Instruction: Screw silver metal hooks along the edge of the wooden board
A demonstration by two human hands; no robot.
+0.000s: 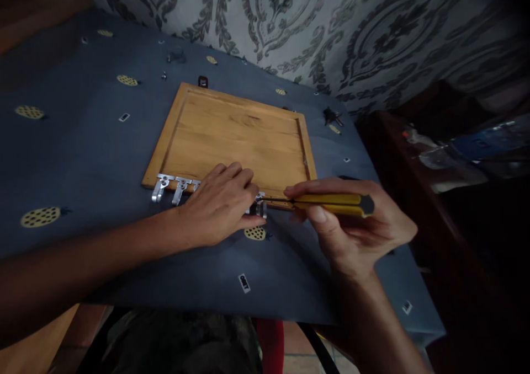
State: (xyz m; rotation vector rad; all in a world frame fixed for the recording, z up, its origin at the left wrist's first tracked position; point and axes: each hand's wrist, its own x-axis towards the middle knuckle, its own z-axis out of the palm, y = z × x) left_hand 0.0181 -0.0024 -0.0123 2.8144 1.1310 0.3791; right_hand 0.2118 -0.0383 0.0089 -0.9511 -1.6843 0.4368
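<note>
A framed wooden board (236,134) lies flat on the blue cloth. Along its near edge sit several silver metal hooks (181,189), curving out past the wood. My left hand (223,203) rests over that edge, fingers bent and thumb underneath, pinching the hook (260,208) nearest the right; its palm hides part of the row. In my right hand (356,225) is a screwdriver (333,203) with a yellow and black handle, held level and pointing left. Its thin shaft reaches the plate of that hook; the exact contact of the tip is too small to make out.
Beyond the board on the blue tablecloth (74,159) lie a small black part (202,81) and a dark clip-like object (333,116). A patterned wall (281,26) borders the back. To the right stands dark furniture holding a plastic bottle (476,142).
</note>
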